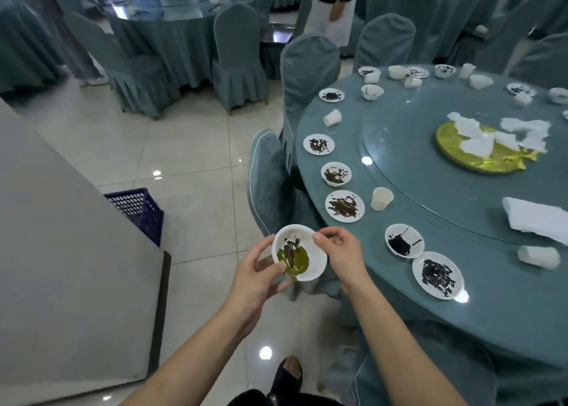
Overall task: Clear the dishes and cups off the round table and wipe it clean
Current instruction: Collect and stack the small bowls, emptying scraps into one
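The round desk (430,298) fills the right side, from 12 to 4 o'clock, and it carries many dirty plates, bowls and paper cups along its rim, so the clearing is only at its beginning. A white cloth (536,218) lies on the desk at 3 o'clock, ready for the wiping later. At 9 o'clock, on the floor beside a grey wall, stands a blue basket (138,210); I judge it is the place for the dishes.

The step in hand is to carry one bowl (299,252) away. It is off the desk, in the air over the floor, a little below the centre. It holds green sauce and dark smears.

The left hand (255,278) grips the bowl's left rim, fingers curled under it and thumb on the edge. The right hand (341,252) pinches the right rim with curled fingers.

To do it well, keep the bowl level, because the sauce can run out over the floor. Lower it slowly into the basket at 9 o'clock, not drop it.
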